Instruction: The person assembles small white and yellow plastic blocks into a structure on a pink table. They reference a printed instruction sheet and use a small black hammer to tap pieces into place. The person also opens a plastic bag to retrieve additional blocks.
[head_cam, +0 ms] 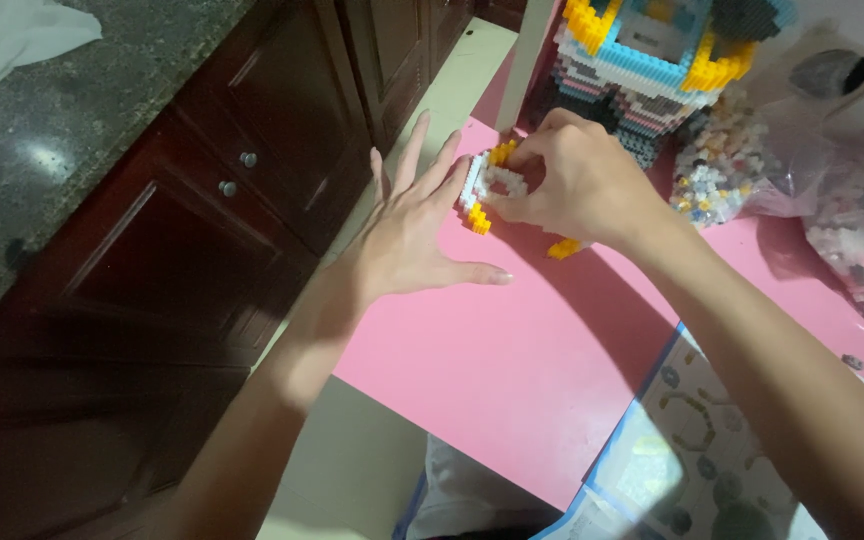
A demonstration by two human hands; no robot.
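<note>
Pink tabletop [522,350] beside dark wooden cabinets [252,190]. Small white-and-yellow micro-brick assembly [485,190] lay near the table's far left edge, likely light and brittle; best gripped by its sides. Right hand [577,185] pinched it; left hand [412,235] spread flat, bracing alongside.

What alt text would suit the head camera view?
Two hands press a small white and yellow brick piece on a pink table: left hand flat beside it, right hand gripping it. A larger brick model stands behind.
</note>
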